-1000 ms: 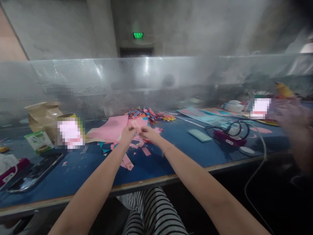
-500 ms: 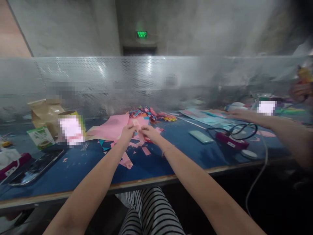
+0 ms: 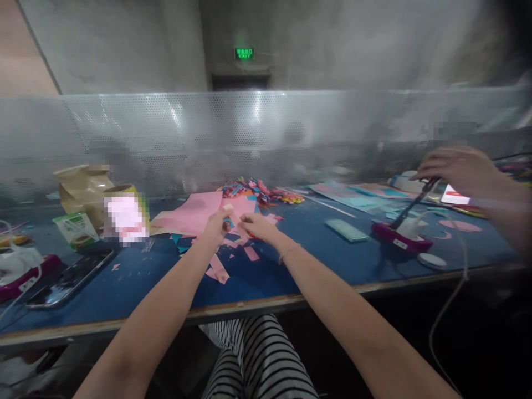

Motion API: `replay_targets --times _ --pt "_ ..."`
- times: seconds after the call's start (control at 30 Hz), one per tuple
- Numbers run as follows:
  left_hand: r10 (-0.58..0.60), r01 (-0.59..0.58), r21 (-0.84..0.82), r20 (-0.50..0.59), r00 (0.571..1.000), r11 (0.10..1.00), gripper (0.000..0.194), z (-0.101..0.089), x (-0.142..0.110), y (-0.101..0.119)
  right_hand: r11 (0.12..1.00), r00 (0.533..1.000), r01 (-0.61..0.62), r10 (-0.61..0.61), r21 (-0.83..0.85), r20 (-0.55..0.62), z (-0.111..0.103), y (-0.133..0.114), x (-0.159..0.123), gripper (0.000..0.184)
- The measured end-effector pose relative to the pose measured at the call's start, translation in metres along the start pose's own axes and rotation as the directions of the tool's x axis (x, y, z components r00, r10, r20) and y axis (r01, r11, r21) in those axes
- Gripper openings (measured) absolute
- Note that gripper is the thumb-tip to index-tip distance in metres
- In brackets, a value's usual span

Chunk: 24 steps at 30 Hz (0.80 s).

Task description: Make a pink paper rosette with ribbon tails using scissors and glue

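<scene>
My left hand (image 3: 216, 226) and my right hand (image 3: 255, 226) meet over the blue table (image 3: 291, 266), both pinching a small pink paper piece (image 3: 233, 217) between the fingertips. Under them lie pink paper scraps (image 3: 218, 270) and a larger pink sheet (image 3: 193, 213). Behind the hands sits a pile of multicoloured folded paper bits (image 3: 260, 191).
A phone (image 3: 70, 278) lies at the left, near a green packet (image 3: 76, 230), a brown paper bag (image 3: 81, 188) and a can (image 3: 124, 213). A teal flat object (image 3: 346, 230) and a magenta device (image 3: 401, 237) lie to the right. A co-worker's hand (image 3: 455, 169) lifts a dark tool there.
My hands stay together on the pink piece. The co-worker's hand has moved from the table's right edge and now lifts a dark tool above the magenta device.
</scene>
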State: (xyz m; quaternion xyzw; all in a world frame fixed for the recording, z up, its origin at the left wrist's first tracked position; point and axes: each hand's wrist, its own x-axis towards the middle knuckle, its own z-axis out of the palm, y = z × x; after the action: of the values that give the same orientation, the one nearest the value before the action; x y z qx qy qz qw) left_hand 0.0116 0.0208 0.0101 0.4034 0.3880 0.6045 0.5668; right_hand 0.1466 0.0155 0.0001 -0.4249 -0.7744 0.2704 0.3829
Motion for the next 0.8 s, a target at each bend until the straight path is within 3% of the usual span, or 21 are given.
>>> replay_targets --times 0.07,0.17,0.37,0.47,0.63,0.8 --pt "-0.023 0.022 -0.040 -0.017 1.000 0.999 0.024 0.000 -0.001 0.003 1.000 1.000 -0.010 0.011 -0.020 0.018 0.000 -0.001 -0.001 0.012" --pt "0.037 -0.038 -0.037 -0.019 0.999 0.999 0.026 0.000 -0.001 0.005 1.000 0.999 -0.017 0.018 -0.026 0.028 -0.001 -0.001 -0.002 0.012" --pt "0.195 -0.201 0.219 0.047 0.980 0.955 0.032 -0.005 0.004 -0.004 0.996 1.000 -0.014 0.014 0.085 -0.001 0.000 0.001 -0.001 0.016" --pt "0.290 -0.293 0.254 0.048 0.956 0.922 0.035 -0.006 0.005 -0.006 0.985 1.000 -0.008 0.009 0.174 -0.006 0.002 0.003 0.000 0.018" --pt "0.214 -0.217 0.195 0.034 0.976 0.957 0.034 -0.006 0.005 -0.006 0.960 0.999 -0.035 0.036 0.277 0.000 0.004 0.007 0.001 0.016" --pt "0.284 -0.276 0.199 -0.011 0.959 0.940 0.034 -0.007 0.007 -0.007 0.949 0.997 -0.072 0.069 0.308 0.021 0.004 0.005 0.000 0.012"
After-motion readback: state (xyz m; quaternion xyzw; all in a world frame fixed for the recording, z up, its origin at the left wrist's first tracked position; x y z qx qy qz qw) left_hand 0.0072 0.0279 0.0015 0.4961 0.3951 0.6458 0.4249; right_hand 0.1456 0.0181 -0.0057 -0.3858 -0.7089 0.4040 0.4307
